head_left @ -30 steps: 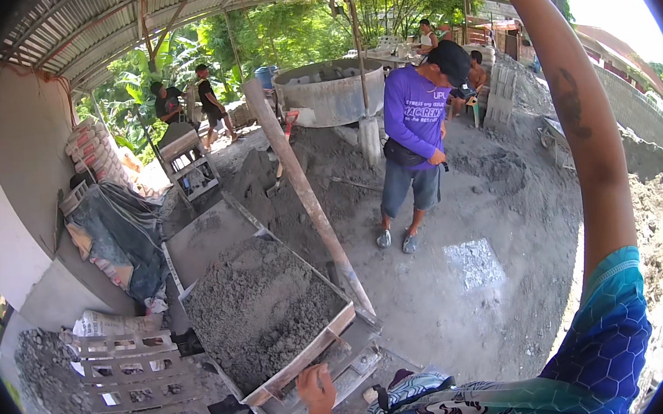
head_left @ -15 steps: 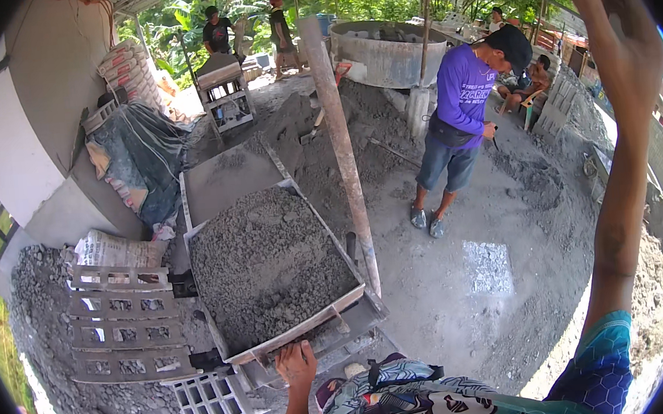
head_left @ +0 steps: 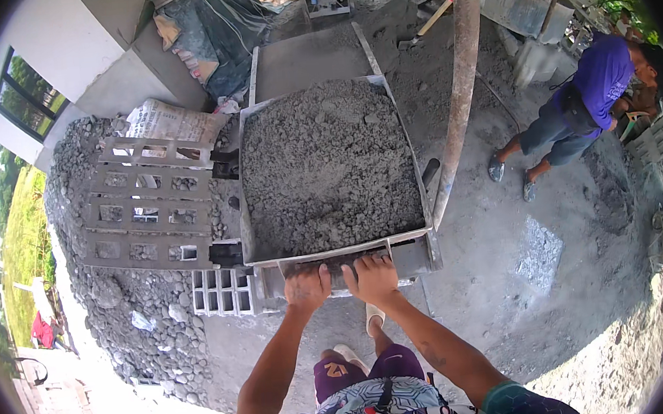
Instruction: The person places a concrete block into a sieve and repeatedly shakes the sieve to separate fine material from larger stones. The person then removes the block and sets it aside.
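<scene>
my right grip (head_left: 374, 277) dropped beside my left grip (head_left: 307, 285), both clamped on the dark bar (head_left: 335, 261), gray mix (head_left: 328, 168) just beyond.

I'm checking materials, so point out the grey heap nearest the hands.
The fine heap in the tray, just beyond the hands. The stony heap at left and the heap by the shovel lie on the ground, farther off.

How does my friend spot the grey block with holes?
Start at the big tray heaped with grey mix. Look left of the person's left hand, below the tray's lower-left corner. The block there has two rows of deep square holes and is much smaller than the slatted panel above it.
</scene>
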The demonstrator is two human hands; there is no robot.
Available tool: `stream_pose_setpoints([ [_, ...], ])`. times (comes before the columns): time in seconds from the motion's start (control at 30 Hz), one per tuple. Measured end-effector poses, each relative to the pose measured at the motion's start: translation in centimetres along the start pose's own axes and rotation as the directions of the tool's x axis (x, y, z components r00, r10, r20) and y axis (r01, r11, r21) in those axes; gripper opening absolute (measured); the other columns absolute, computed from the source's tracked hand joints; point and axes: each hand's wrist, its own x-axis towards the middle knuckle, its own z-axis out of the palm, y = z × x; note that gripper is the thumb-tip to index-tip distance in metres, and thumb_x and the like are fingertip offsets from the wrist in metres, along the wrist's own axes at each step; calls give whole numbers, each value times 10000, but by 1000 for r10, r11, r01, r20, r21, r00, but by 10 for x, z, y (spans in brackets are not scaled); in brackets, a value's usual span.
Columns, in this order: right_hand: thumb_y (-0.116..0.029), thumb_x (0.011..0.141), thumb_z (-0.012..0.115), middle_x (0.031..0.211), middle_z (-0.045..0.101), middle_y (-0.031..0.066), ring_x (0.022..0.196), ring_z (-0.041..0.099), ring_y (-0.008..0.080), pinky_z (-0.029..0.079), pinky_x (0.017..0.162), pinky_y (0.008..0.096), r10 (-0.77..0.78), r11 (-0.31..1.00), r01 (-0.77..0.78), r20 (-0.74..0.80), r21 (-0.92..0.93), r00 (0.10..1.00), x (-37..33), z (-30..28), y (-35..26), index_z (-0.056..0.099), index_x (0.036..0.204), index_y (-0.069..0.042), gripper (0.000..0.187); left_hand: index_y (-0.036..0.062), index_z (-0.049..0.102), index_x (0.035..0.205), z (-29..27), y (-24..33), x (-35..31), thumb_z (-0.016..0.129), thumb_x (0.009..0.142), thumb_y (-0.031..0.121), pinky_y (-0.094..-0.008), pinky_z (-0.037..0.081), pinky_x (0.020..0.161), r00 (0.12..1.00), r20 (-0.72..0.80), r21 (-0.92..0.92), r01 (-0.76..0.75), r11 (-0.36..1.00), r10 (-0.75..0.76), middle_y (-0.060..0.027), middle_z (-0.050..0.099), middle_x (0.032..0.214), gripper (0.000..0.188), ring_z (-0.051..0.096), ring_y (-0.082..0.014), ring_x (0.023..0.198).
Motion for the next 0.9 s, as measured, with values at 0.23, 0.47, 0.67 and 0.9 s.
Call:
stream_pose_setpoints([
  [0.23, -361, 898, 647, 663, 712, 152, 609, 694, 330, 544, 719, 440, 48, 999, -50, -211, -3, 976, -8, 19, -12, 727, 654, -63, 393, 35, 743, 701, 4, -3, -17, 537, 1009, 270, -487, 607, 682, 997, -65, 120, -28, 992, 36, -200, 730, 710, 439, 728, -377, 634],
  [0.47, -348, 960, 603, 745, 732, 178, 689, 706, 362, 559, 810, 476, 26, 999, -36, -213, -41, 977, -4, 1, -17, 745, 721, -25, 426, 4, 725, 787, 4, -2, -20, 552, 1013, 260, -503, 565, 807, 975, -209, 132, -43, 990, 70, -213, 755, 859, 383, 732, -408, 804],
  [0.67, -252, 866, 683, 641, 643, 69, 593, 615, 269, 469, 676, 407, -18, 999, 8, -342, -33, 940, -40, 25, -28, 653, 635, -96, 280, 66, 673, 681, 10, -2, -60, 594, 957, 202, -451, 523, 662, 950, -308, 83, -25, 996, 50, -128, 702, 705, 318, 678, -331, 635],
  [0.9, -235, 788, 663, 594, 574, -10, 560, 561, 204, 442, 689, 352, -26, 992, -17, -332, -128, 943, 29, 29, -7, 609, 618, -142, 201, 114, 629, 619, 16, -17, 11, 623, 893, 183, -360, 438, 560, 981, -192, 51, 2, 999, 8, -48, 634, 614, 283, 601, -241, 538],
])
